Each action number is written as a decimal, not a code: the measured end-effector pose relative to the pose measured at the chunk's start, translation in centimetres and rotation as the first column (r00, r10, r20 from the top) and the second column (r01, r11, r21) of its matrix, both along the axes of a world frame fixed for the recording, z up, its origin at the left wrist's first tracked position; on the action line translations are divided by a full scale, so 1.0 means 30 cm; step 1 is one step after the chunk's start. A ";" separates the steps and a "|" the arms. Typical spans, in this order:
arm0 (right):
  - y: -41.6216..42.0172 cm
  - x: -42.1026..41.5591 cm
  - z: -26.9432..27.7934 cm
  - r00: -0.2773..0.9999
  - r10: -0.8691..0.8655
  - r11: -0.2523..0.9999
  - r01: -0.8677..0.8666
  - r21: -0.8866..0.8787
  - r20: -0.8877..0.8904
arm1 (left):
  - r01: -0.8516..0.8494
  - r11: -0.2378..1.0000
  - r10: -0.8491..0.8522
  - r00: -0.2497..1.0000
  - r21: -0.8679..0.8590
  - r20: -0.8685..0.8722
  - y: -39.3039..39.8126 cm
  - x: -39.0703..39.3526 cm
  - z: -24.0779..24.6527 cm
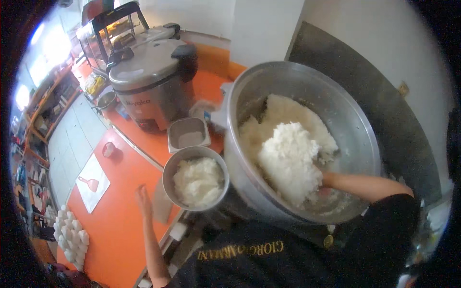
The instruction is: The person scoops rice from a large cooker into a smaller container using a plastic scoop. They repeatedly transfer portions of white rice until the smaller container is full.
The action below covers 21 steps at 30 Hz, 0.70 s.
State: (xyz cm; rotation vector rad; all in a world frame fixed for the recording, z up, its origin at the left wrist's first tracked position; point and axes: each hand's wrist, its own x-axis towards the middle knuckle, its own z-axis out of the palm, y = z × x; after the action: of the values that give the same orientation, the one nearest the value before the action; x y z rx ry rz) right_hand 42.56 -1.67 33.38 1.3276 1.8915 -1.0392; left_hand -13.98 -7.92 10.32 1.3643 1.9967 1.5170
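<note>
My right hand (322, 180) reaches into a large metal pot (345, 118). Its fingers are hidden by a big heap of white rice (288, 158), which stands above the flatter rice (291, 109) around it. Something reddish shows beneath the wrist, too unclear to name. My left hand (143, 198) is over the orange tabletop (119, 223) with its fingers extended and nothing in it. Between my hands, close to the pot's left side, is a round bowl (167, 176) of white rice (200, 183).
Behind the bowl sit a square metal container (173, 144) and a large lidded Miyako rice cooker (155, 97). An orange-brown flat paddle (92, 184) lies on a white sheet (99, 169) near a small round cup (108, 149). White rounded pieces (72, 237) are stacked at the table's left edge.
</note>
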 end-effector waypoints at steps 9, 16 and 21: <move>-0.004 -0.025 -0.031 1.000 0.031 0.999 -0.031 -0.015 -0.008 | 0.320 0.944 -0.322 0.946 -0.075 -0.021 0.105 0.290 0.305; 0.031 -0.083 -0.131 0.994 0.093 0.996 -0.094 -0.001 -0.050 | -0.002 0.990 -0.036 0.963 -0.139 -0.269 0.104 0.251 0.188; 0.037 -0.068 -0.123 0.997 0.068 0.997 -0.069 -0.039 -0.023 | 0.025 0.982 -0.060 0.981 -0.188 -0.183 0.057 0.228 0.154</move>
State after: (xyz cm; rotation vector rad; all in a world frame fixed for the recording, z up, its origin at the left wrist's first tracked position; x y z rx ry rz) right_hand 40.52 -0.56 29.68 1.2250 1.9084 -1.0547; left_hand -7.14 -6.20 14.95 1.5100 2.1431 1.1877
